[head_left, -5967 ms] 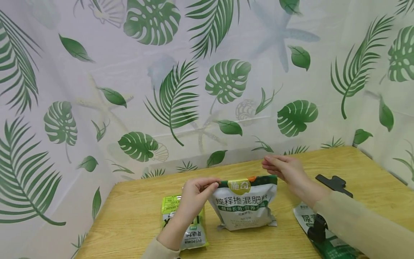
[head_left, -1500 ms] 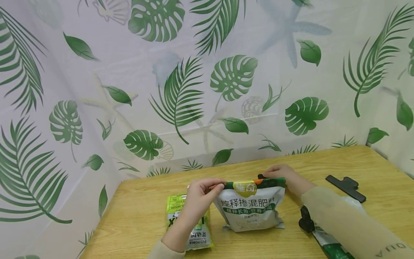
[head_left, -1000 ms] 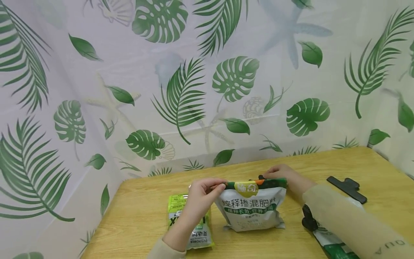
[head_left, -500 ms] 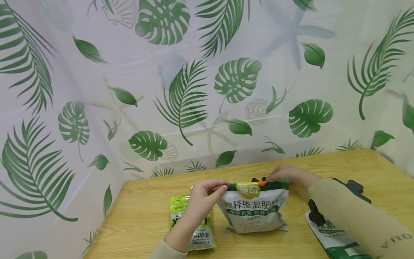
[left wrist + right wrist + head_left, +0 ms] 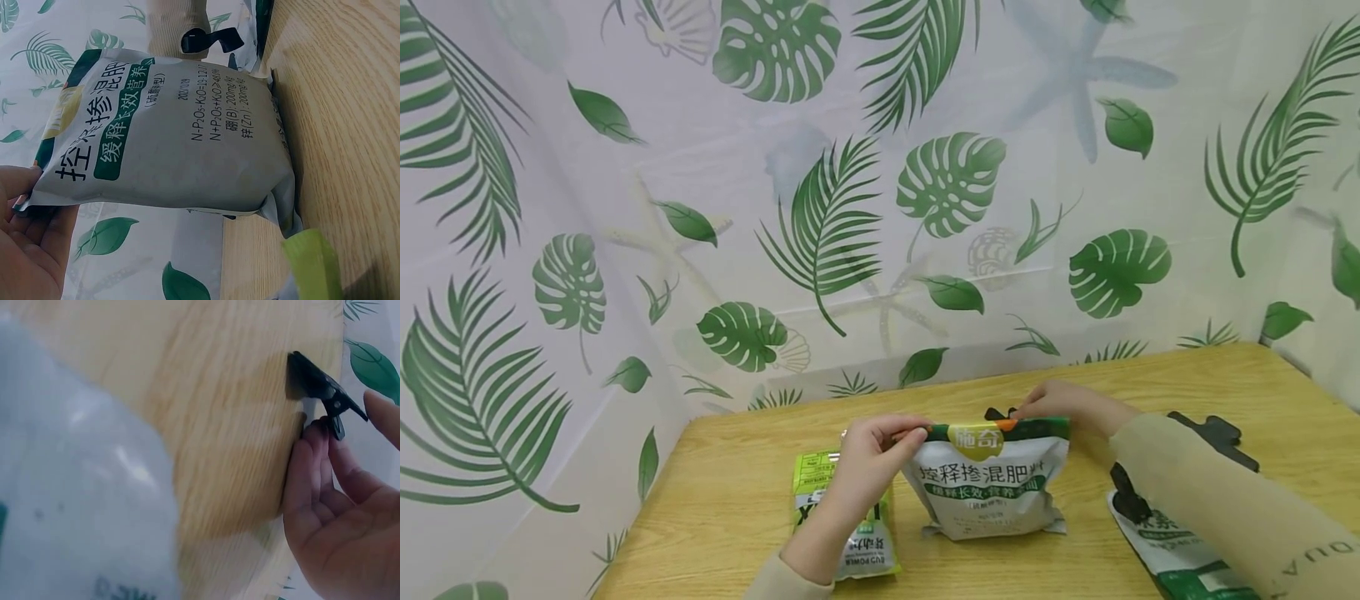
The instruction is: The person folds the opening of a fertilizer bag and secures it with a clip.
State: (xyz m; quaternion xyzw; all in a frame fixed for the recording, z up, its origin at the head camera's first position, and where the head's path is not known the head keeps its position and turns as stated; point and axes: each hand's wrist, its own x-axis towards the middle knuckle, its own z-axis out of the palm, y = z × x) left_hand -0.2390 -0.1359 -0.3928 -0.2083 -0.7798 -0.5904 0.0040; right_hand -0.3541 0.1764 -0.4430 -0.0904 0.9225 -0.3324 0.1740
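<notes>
The left hand (image 5: 877, 457) pinched the blended-fertilizer bag (image 5: 988, 500) by its top at ten o'clock; the right hand (image 5: 1070, 407) held a black clip (image 5: 322, 387) by its handles near twelve; a slackened left pinch could have let the fold unroll. Pillow-shaped in crinkled white film, the bag stood on the wood-grained tabletop (image 5: 700, 508); a lime-green pouch (image 5: 868, 550) lay at eight.

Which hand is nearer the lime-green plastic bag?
The left hand: it's by the far end of the lime-green bag; the right hand is farther, behind the upright white plastic bag.
</notes>
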